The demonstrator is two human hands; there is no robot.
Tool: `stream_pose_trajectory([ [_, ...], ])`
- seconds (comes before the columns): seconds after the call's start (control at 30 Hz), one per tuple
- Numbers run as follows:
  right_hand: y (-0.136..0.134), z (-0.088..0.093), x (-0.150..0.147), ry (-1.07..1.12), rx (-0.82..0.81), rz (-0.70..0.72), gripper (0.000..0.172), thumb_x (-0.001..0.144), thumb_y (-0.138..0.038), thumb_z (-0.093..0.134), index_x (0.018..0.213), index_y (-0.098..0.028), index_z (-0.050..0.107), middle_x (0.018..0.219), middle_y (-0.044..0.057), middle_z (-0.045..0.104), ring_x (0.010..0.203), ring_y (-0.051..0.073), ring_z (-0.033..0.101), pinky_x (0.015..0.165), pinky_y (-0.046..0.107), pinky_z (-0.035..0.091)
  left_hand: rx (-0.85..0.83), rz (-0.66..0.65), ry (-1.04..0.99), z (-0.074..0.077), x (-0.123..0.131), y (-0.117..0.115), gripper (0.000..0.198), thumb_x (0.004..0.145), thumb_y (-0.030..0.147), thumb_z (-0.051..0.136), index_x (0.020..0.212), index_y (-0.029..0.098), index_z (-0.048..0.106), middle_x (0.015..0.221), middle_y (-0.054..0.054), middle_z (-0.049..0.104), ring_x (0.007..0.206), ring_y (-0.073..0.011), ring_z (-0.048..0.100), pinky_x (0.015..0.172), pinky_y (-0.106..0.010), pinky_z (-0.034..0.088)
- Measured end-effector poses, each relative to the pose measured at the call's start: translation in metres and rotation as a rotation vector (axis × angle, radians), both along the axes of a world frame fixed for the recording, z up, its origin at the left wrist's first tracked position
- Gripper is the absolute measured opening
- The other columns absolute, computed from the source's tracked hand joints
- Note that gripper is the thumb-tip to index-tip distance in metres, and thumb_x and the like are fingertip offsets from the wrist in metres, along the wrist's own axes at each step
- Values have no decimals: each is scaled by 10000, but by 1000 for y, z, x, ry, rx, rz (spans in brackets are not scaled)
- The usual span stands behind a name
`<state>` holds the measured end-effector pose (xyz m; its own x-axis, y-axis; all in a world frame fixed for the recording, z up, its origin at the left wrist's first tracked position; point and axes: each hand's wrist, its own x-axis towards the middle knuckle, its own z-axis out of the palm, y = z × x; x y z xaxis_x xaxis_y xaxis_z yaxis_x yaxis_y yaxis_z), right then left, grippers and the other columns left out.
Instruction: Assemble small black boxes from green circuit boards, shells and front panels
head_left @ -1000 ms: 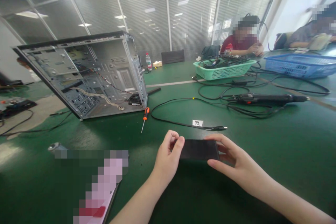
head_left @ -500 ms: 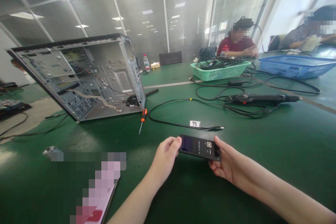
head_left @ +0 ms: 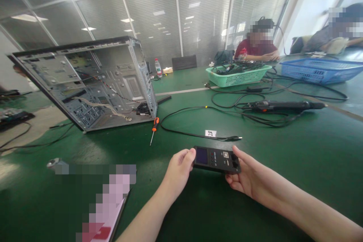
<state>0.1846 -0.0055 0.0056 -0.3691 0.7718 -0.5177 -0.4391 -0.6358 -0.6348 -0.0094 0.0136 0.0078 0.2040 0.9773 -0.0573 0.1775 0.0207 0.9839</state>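
Note:
Between my hands is a small black electronic box with a dark screen, a row of small buttons, a square port and round fittings at its right end. My left hand pinches its left end, thumb on top. My right hand holds the right end, with the thumb at the upper edge and fingers beneath. Just beyond the box lie a black cable with a metal-tipped plug and a white tag marked with a number. An orange-and-black screwdriver rests farther left.
An open computer case stands at left on the green table. A black electric screwdriver with coiled cable lies right. Behind are a green basket of cables, a blue basket, a bottle and two people.
The black box has tilted slightly so that its face and right-end fittings show more. Both hands keep their hold in nearly the same place.

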Motion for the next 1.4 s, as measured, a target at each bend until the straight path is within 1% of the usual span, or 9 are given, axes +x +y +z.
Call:
stream_pose_trajectory([
  [0.17,1,2,-2,-39,-4,8,359,950,-481,409,878,-142,505,664,9,499,561,103,536,531,168,462,-2,6,6,0,-1,-1,507,768,682,411,590,207,408,467,85,297,460,-101,281,506,-252,244],
  [0.4,-2,-3,2,-22,72,53,409,869,-534,544,950,-133,547,757,24,540,609,100,558,567,171,481,-28,29,-51,-1,0,-1,447,775,615,446,613,200,419,468,90,315,445,-88,299,482,-227,268],
  [0.57,-3,-4,4,4,170,59,397,827,-448,645,1087,-175,519,891,33,563,712,111,585,635,179,502,-80,64,-99,-1,1,1,328,769,512,489,788,184,482,517,74,454,465,-92,447,505,-217,370],
  [0.73,-3,1,4,-89,294,53,558,757,-413,713,1194,-221,424,1001,54,561,808,140,573,652,203,501,-75,33,-137,-6,1,2,321,722,429,611,877,196,455,707,27,579,537,-96,546,522,-220,432],
  [0.9,0,-2,9,-418,613,52,447,790,-374,616,1163,-240,410,1135,56,513,987,179,533,801,270,500,17,0,-155,-13,2,0,461,674,220,667,1067,222,427,930,-17,586,763,-146,614,672,-269,485],
  [1.0,3,-12,11,-592,859,15,447,774,-276,547,1186,-256,376,1195,57,484,1100,209,500,914,346,469,120,-31,-37,-14,1,-2,558,683,97,621,1185,232,419,1081,-60,569,932,-194,607,814,-339,483],
  [1.17,1,-17,10,-1053,1213,60,421,792,-186,442,1201,-272,392,1221,53,463,1159,223,471,1002,447,402,402,-77,224,-13,-1,-5,432,669,4,554,1035,228,501,1072,-45,552,1008,-212,558,877,-360,459],
  [1.27,-2,-12,10,-1259,1398,54,415,796,-134,418,1183,-280,385,1264,59,428,1181,228,453,963,444,441,562,-47,339,-11,-3,-6,480,624,-43,505,1005,247,472,1142,-44,492,1070,-222,526,871,-359,461],
  [1.4,-5,-6,9,-1429,1586,-13,361,816,-107,426,1142,-246,362,1274,106,399,1191,267,423,917,450,474,736,-15,512,-9,-6,-10,437,656,-17,490,994,257,455,1206,-62,410,1035,-230,551,825,-372,487],
])
